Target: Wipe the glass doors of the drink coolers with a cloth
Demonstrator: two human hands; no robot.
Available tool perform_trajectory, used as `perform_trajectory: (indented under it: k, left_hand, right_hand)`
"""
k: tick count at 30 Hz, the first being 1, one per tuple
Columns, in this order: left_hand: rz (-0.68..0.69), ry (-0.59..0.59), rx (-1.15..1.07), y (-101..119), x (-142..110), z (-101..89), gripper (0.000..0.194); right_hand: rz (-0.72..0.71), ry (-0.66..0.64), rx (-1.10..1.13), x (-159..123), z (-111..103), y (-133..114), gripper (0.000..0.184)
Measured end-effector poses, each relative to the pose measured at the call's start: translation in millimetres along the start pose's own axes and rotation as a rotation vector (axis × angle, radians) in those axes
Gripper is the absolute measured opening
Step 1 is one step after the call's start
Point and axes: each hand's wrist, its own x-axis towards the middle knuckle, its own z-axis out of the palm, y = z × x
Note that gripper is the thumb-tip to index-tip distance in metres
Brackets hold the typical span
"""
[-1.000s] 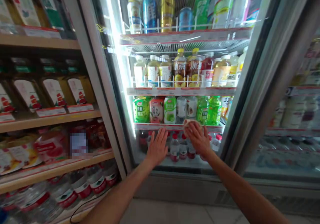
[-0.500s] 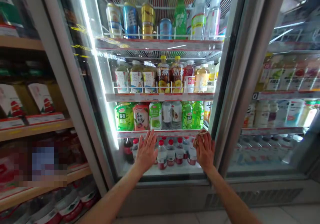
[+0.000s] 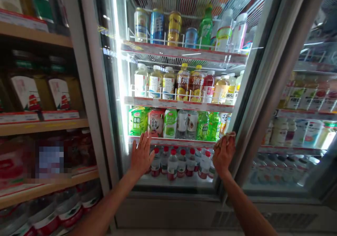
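My left hand (image 3: 142, 157) is spread with its fingers upward against the glass door (image 3: 168, 190) of a drinks fridge, low and left of the middle. My right hand (image 3: 224, 157) presses a crumpled brownish cloth (image 3: 229, 136) on the same pane, close to the door's right frame. Its fingers lie over the cloth and hide part of it. Behind the pane, between my hands, stand small bottles with red caps (image 3: 173, 164). Just above them is a row with green tea bottles (image 3: 138, 121) and a red tea bottle (image 3: 155, 123).
Cans (image 3: 174, 27) and bottles fill the upper fridge shelves. A metal door frame (image 3: 265, 88) divides this door from another fridge door at right. On the left, wooden shelves (image 3: 34, 125) hold large bottles (image 3: 25, 92). A vent grille (image 3: 263, 219) sits low at right.
My left hand has shifted left on the glass. My right hand has moved slightly right and up with the cloth. The view has tilted and turned a little left.
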Motion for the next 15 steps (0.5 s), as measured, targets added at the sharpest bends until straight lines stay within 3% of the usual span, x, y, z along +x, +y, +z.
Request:
perform_trajectory:
  k: [4,7,10,12,15]
  left_hand:
    - [-0.065,-0.012,0.015,-19.6,1.8,-3.3,0.058]
    - [-0.068,-0.036,0.011,-30.9,-2.3,-5.0,0.057]
    - [-0.112,-0.043,0.033,-46.8,-7.3,-9.7,0.058]
    - [-0.141,-0.045,0.044,-60.4,-9.4,-13.8,0.060]
    - [-0.176,-0.057,0.046,-78.3,-12.2,-18.4,0.061]
  right_hand:
    - [-0.084,0.063,0.069,49.1,20.6,-64.5,0.056]
    - [-0.403,-0.165,0.163,30.8,27.1,-125.5,0.060]
    - [-0.723,-0.374,0.218,12.7,26.9,-163.8,0.062]
    - [-0.688,-0.360,0.217,25.5,29.3,-178.6,0.060]
    - [-0.444,-0.207,0.198,54.4,38.5,-197.1,0.058]
